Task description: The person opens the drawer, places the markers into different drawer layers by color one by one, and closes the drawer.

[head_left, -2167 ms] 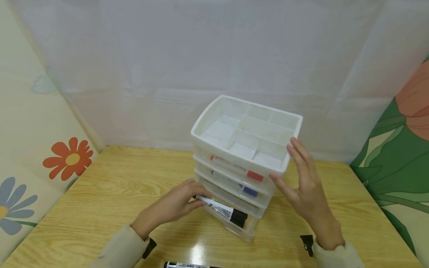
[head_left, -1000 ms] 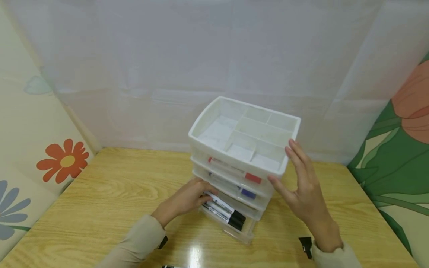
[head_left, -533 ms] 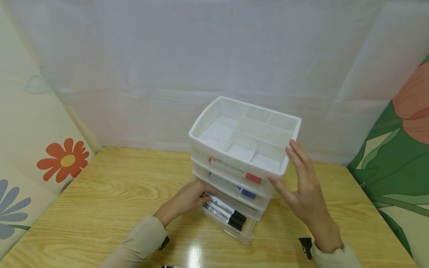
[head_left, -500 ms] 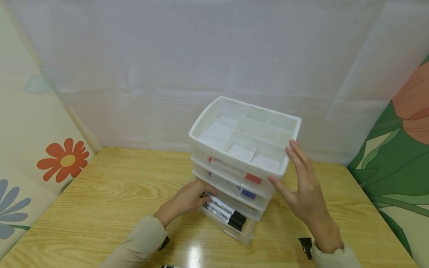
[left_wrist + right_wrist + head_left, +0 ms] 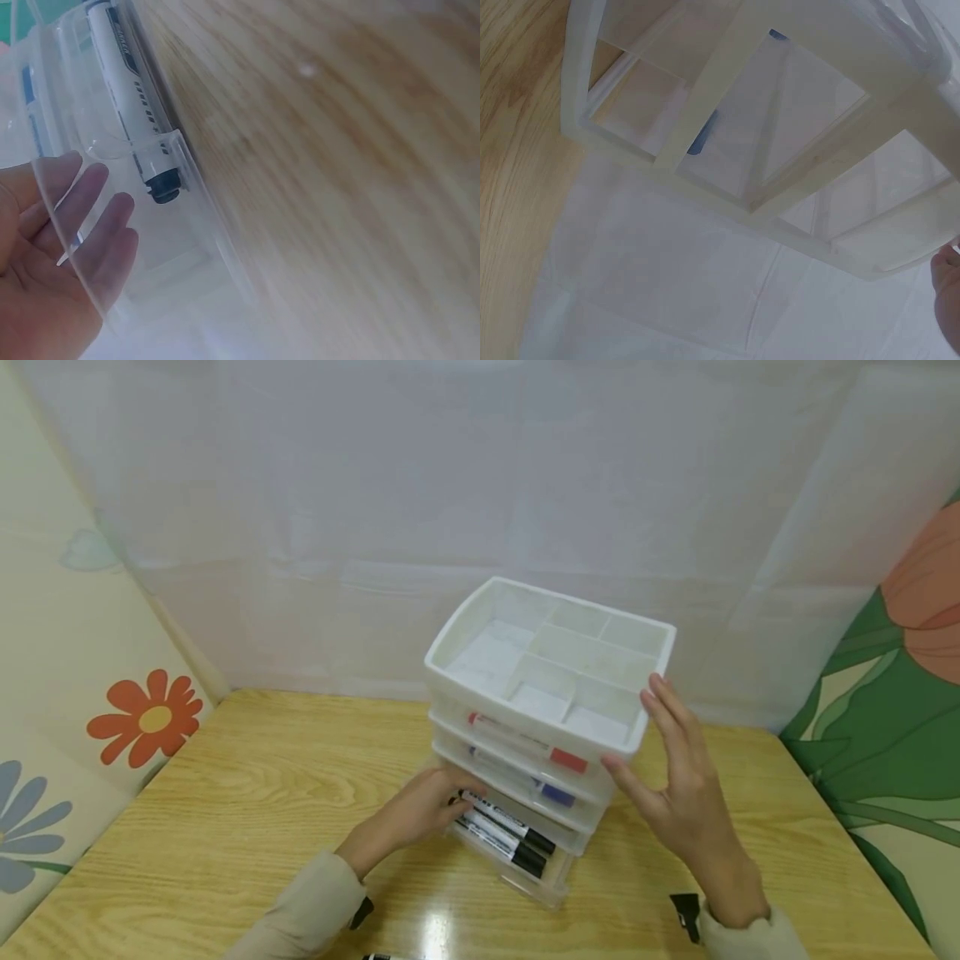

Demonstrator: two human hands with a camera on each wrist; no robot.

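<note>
A white plastic drawer organizer (image 5: 536, 706) stands on the table, its bottom drawer (image 5: 551, 885) pulled out. Two black-capped whiteboard markers lie side by side in that drawer. My left hand (image 5: 416, 806) reaches into the drawer, thumb and index finger around the end of the rear marker (image 5: 510, 818). The front marker (image 5: 491, 839) lies apart from my fingers, as the left wrist view shows. My right hand (image 5: 682, 777) rests with straight fingers and thumb against the organizer's front right corner. Only part of it appears in the right wrist view.
A red marker (image 5: 525, 741) and a blue marker (image 5: 551, 793) show through the organizer's upper drawers. Another black marker (image 5: 378, 957) lies at the near table edge, mostly cut off. A white cloth (image 5: 337, 527) hangs behind the wooden table (image 5: 285, 768).
My left hand has brought the rear marker down beside the other one in the drawer. Since half a second ago, that marker has rolled, turning its label. My right hand has stayed at the corner.
</note>
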